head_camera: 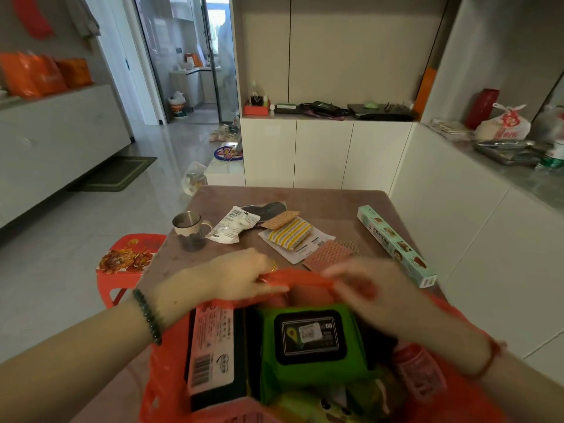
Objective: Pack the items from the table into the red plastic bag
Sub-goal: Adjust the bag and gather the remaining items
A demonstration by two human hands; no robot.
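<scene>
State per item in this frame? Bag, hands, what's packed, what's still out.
red plastic bag: open, mouth held apart
left hand: gripping the bag's far rim
right hand: blurred, at the rim; grip unclear
green wipes pack: in the bag, flap closed
black box: in the bag
mug: upright on the table
long box: flat on the table
striped sponge pack: on the table

The red plastic bag stands open at the table's near edge, holding a green wipes pack and a long black-and-pink box. Beyond it lie a mint carton, striped sponges, a white packet and a metal mug
</scene>
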